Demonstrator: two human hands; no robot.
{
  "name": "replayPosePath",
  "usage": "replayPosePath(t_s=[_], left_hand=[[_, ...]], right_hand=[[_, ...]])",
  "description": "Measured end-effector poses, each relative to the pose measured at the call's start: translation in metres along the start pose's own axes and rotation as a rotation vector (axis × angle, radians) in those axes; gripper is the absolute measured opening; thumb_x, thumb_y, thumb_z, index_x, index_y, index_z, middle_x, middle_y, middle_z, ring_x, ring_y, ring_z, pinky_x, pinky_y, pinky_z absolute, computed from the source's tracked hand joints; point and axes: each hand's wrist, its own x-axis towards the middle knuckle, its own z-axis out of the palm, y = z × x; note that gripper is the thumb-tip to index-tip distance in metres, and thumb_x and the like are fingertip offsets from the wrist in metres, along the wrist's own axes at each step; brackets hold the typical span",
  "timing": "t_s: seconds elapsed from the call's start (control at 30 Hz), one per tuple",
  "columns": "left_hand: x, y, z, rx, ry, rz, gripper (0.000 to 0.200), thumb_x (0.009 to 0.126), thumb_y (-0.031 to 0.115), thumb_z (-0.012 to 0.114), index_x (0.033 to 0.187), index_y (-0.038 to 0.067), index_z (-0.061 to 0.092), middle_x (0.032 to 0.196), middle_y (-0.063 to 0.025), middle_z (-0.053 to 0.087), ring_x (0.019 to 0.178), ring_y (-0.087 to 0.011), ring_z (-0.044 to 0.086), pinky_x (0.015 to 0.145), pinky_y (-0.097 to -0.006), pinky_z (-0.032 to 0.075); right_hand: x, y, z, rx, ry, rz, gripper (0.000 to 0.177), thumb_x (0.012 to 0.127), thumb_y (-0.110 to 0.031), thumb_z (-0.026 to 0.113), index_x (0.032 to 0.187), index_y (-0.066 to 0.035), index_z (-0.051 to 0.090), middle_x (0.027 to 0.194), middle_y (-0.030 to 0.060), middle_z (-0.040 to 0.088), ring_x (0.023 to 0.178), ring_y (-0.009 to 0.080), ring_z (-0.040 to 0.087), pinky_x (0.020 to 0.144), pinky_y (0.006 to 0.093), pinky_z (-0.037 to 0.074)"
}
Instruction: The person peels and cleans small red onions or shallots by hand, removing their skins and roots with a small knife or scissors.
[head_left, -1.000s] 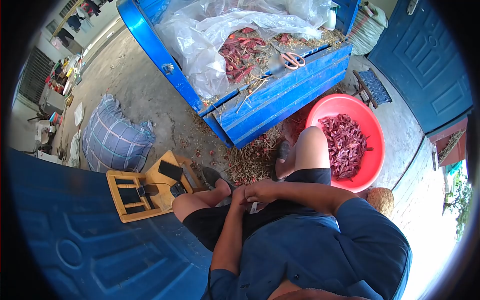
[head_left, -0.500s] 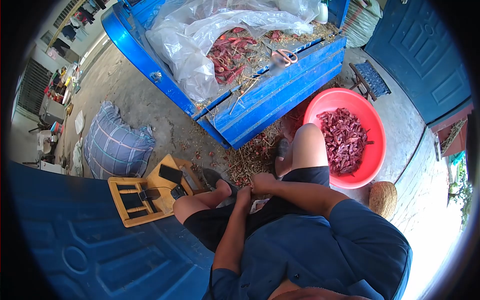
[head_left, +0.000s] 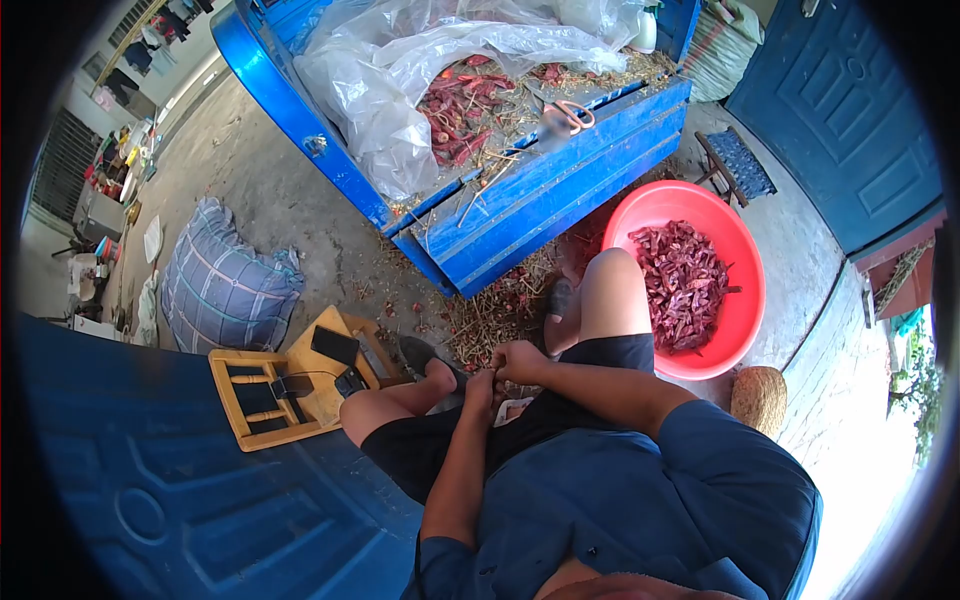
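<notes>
My left hand (head_left: pixel 481 388) and my right hand (head_left: pixel 520 362) meet above my lap, with fingers closed and pressed close together. Whatever lies between the fingertips is too small and dark to make out. Just below them, a whitish thing (head_left: pixel 512 410) shows on my lap. To the right of my knee stands a pink basin (head_left: pixel 742 300) with a heap of dried red chili peppers (head_left: pixel 683 285) in it. More red chili peppers (head_left: pixel 460 110) lie on the blue cart bed ahead, beside clear plastic sheeting (head_left: pixel 385 140).
Scissors (head_left: pixel 568 115) lie on the edge of the blue cart (head_left: pixel 560 195). Stalks and scraps (head_left: pixel 500 325) litter the floor. A wooden chair (head_left: pixel 300 385) bearing a phone (head_left: pixel 335 345) and a plaid sack (head_left: pixel 235 285) are at left; a small stool (head_left: pixel 738 163) and woven seat (head_left: pixel 759 398) at right.
Both hands have risen slightly, still close together. The whole view has shifted a little; the basin, cart and chair look otherwise the same.
</notes>
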Motion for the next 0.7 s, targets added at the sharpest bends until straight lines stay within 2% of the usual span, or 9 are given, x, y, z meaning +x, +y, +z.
replayPosePath(t_s=[0.07,0.2,0.37,0.43,0.5,0.57,0.6,0.67,0.7], left_hand=[[0.019,-0.01,-0.014,-0.026,-0.02,0.008,0.017,0.094,0.023,0.048,0.083,0.012,0.056,0.062,0.0012,0.052,0.043,-0.0078,0.042,0.036,-0.0227,0.028],[0.009,-0.002,-0.01,-0.055,-0.061,0.037,0.018,0.094,0.023,0.045,0.083,0.012,0.055,0.063,0.0019,0.05,0.046,-0.008,0.04,0.041,-0.0228,0.028],[0.011,-0.006,-0.008,-0.023,-0.056,-0.015,0.017,0.094,0.021,0.045,0.082,0.012,0.052,0.063,0.0019,0.048,0.047,-0.0079,0.038,0.042,-0.0222,0.027],[0.021,-0.015,-0.015,-0.015,-0.047,-0.024,0.016,0.094,0.02,0.045,0.081,0.012,0.051,0.062,0.0024,0.047,0.046,-0.0077,0.037,0.041,-0.0223,0.026],[0.036,-0.026,-0.024,-0.15,-0.095,0.02,0.015,0.095,0.02,0.051,0.082,0.013,0.052,0.061,0.0028,0.046,0.044,-0.0078,0.038,0.038,-0.0228,0.027],[0.02,-0.013,-0.018,-0.155,-0.082,0.021,0.015,0.095,0.019,0.051,0.082,0.013,0.052,0.061,0.0031,0.045,0.045,-0.0077,0.038,0.04,-0.0227,0.028],[0.014,-0.006,-0.012,-0.165,-0.07,0.027,0.015,0.095,0.018,0.05,0.082,0.012,0.052,0.062,0.0033,0.044,0.047,-0.0076,0.038,0.041,-0.0225,0.028],[0.012,-0.002,-0.013,-0.154,-0.083,0.036,0.014,0.095,0.017,0.05,0.082,0.012,0.052,0.062,0.0035,0.044,0.048,-0.0074,0.038,0.042,-0.0225,0.028],[0.013,-0.005,-0.015,-0.142,-0.101,0.057,0.014,0.095,0.017,0.05,0.083,0.012,0.052,0.062,0.0037,0.043,0.049,-0.0072,0.038,0.043,-0.0225,0.028]], right_hand=[[0.004,0.006,0.007,-0.045,0.136,-0.039,0.028,0.065,-0.015,0.081,0.089,-0.005,0.07,0.082,0.0097,0.07,0.075,0.0214,0.069,0.072,0.0355,0.054],[0.007,0.004,0.0,0.011,0.165,-0.006,0.027,0.065,-0.017,0.08,0.087,-0.005,0.07,0.081,0.0107,0.07,0.075,0.0237,0.069,0.07,0.0364,0.054],[0.014,0.01,0.013,-0.126,0.192,0.025,0.027,0.064,-0.019,0.08,0.085,-0.006,0.07,0.079,0.0117,0.068,0.072,0.027,0.068,0.069,0.0379,0.053],[0.019,0.016,0.018,-0.135,0.184,0.029,0.027,0.064,-0.02,0.08,0.086,-0.006,0.07,0.079,0.0111,0.069,0.073,0.0243,0.068,0.068,0.0371,0.054],[0.019,0.017,0.017,-0.143,0.174,0.028,0.027,0.065,-0.021,0.081,0.087,-0.007,0.071,0.079,0.0106,0.069,0.073,0.0216,0.068,0.067,0.0362,0.054],[0.017,0.005,0.003,0.195,0.0,0.136,0.025,0.072,-0.019,0.082,0.091,-0.006,0.072,0.083,0.0078,0.071,0.077,0.0157,0.069,0.065,0.0325,0.055],[0.019,0.005,-0.002,0.196,-0.005,0.142,0.025,0.072,-0.019,0.082,0.091,-0.006,0.072,0.083,0.0078,0.071,0.077,0.0157,0.069,0.065,0.0325,0.055],[0.019,0.006,-0.004,0.506,-0.105,0.199,0.025,0.08,-0.017,0.08,0.099,-0.004,0.071,0.088,0.0058,0.071,0.08,0.0125,0.068,0.063,0.0286,0.055],[0.019,0.01,-0.004,0.509,-0.117,0.212,0.025,0.08,-0.017,0.08,0.099,-0.004,0.071,0.088,0.0058,0.071,0.08,0.0125,0.068,0.063,0.0286,0.055]])
